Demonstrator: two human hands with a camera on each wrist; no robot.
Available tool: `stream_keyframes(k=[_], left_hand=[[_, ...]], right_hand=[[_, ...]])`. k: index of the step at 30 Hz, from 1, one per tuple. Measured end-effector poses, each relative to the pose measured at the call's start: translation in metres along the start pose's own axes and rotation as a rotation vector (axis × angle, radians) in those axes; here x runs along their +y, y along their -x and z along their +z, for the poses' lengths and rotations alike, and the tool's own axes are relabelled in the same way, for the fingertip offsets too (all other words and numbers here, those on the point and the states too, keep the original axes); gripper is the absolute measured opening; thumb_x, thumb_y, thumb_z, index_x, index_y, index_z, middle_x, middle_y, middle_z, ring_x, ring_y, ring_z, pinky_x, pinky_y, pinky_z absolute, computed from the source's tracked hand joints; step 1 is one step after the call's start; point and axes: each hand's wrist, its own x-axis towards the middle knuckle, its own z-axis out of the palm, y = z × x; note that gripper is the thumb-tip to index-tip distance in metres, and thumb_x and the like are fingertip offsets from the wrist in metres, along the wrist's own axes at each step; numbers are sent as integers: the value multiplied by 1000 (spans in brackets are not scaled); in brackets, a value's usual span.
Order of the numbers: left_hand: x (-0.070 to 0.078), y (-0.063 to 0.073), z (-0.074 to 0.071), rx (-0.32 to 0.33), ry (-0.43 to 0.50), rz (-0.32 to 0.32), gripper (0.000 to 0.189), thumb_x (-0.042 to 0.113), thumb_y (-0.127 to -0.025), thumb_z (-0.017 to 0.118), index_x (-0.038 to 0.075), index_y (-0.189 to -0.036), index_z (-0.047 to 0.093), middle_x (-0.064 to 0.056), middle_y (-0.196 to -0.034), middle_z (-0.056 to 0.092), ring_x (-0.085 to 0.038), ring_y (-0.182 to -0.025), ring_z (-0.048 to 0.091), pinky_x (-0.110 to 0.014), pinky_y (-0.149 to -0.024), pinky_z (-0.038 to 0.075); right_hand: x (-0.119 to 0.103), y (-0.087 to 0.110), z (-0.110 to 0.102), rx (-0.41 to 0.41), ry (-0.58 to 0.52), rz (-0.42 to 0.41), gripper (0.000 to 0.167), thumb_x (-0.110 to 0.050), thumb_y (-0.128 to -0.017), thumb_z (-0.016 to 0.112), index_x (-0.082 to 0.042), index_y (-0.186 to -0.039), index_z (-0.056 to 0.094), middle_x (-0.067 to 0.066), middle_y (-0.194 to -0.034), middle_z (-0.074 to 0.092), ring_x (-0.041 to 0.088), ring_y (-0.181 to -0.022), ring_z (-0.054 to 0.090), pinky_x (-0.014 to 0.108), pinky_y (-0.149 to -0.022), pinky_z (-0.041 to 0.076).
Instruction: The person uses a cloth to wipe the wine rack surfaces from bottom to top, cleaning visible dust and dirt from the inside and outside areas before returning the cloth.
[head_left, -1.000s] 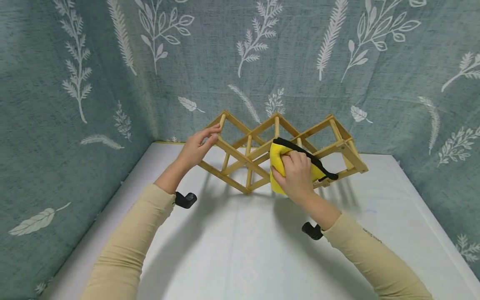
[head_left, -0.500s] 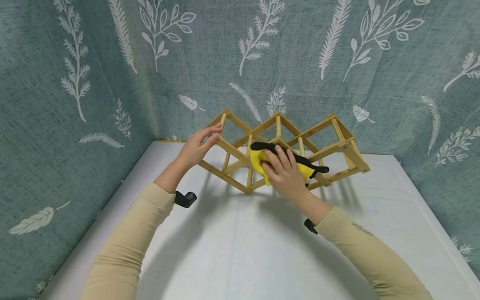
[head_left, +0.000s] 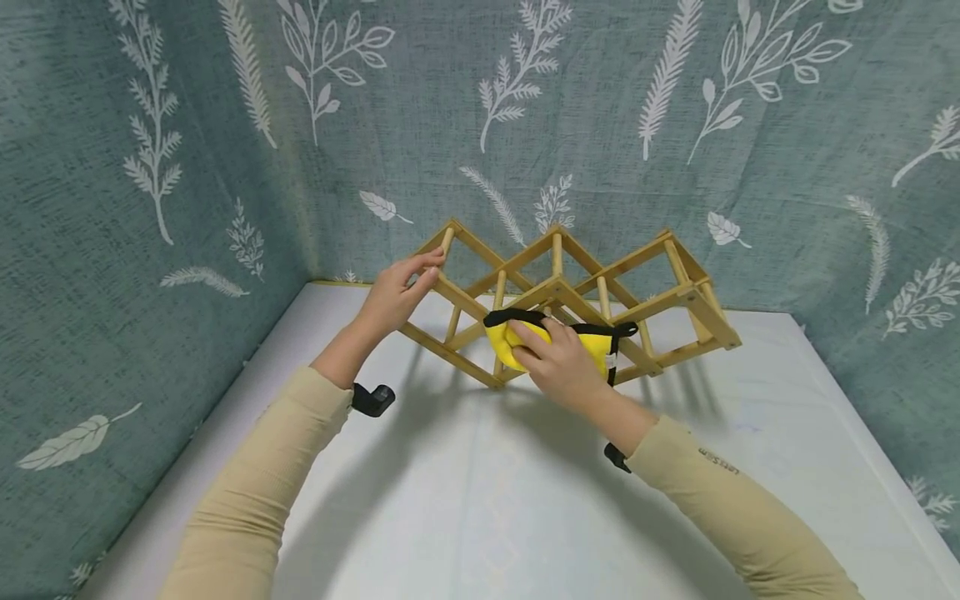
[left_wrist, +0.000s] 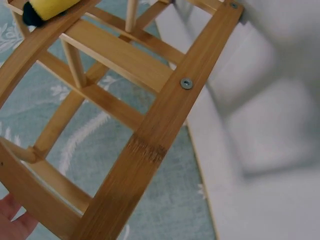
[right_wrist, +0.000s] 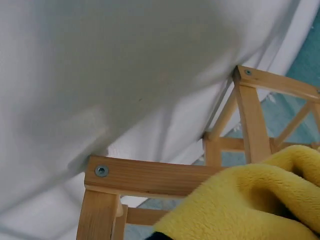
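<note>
A folding wooden lattice rack (head_left: 468,302), built of slats and round dowels, stands on the white surface. My left hand (head_left: 392,296) holds its upper left corner, fingers over the end by the dowel. In the left wrist view, fingertips (left_wrist: 15,220) show at the edge of a slat (left_wrist: 125,185). My right hand (head_left: 564,365) grips a yellow plush cloth (head_left: 600,346) with black edging and a hanging loop, against the rack's front middle slats. In the right wrist view the bunched cloth (right_wrist: 235,205) covers part of a slat (right_wrist: 145,177) with a bolt at its end.
The white tabletop (head_left: 420,500) runs under the rack, which casts shadows on it. Behind and to the sides hangs a blue-green curtain (head_left: 420,125) with white leaf prints. Black wrist-camera mounts (head_left: 372,400) stick out at both sleeves.
My right hand has moved left and slightly down along the front slats with the cloth, whose folds have shifted. My left hand and the rack have stayed in place.
</note>
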Motion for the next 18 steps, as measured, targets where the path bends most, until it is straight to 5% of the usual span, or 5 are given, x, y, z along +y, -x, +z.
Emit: stream_keyframes(k=[3, 6, 8, 13, 18], left_hand=[[0, 0, 0, 3, 1, 1, 42, 38, -98, 41, 11, -127, 54, 2, -142, 41, -26, -131, 34, -47, -98, 38], [0, 0, 1, 10, 4, 2, 42, 38, -97, 41, 10, -127, 55, 2, -142, 42, -26, -131, 35, -47, -97, 39], [0, 0, 1, 13, 8, -1, 42, 38, -97, 41, 10, -126, 55, 2, -141, 42, -26, -131, 35, -47, -97, 39], [-1, 0, 2, 6, 11, -8, 42, 39, -97, 41, 12, -127, 55, 3, -142, 41, -26, -131, 34, -48, -98, 38], [-1, 0, 1, -1, 3, -2, 43, 39, -98, 40, 11, -128, 54, 2, -142, 40, -27, -132, 33, -49, -98, 37]], right_hand=[[-2, 6, -3, -44, 19, 3, 21, -9, -69, 75, -12, -83, 61, 5, -118, 55, 33, -79, 55, 36, -53, 44], [-4, 18, -6, -105, 37, 13, 18, -9, -73, 74, -13, -84, 61, 5, -118, 53, 32, -74, 52, 34, -51, 39], [-5, 31, -8, -152, 54, 14, 4, -10, -84, 64, -12, -85, 61, 5, -119, 52, 30, -72, 49, 35, -52, 38], [0, 70, -16, -254, 54, 9, 30, -10, -97, 32, -12, -86, 60, 5, -118, 50, 28, -68, 43, 33, -51, 34], [13, 106, -27, -460, 51, 7, 8, -8, -80, 60, -13, -86, 62, 4, -118, 48, 27, -67, 41, 31, -51, 32]])
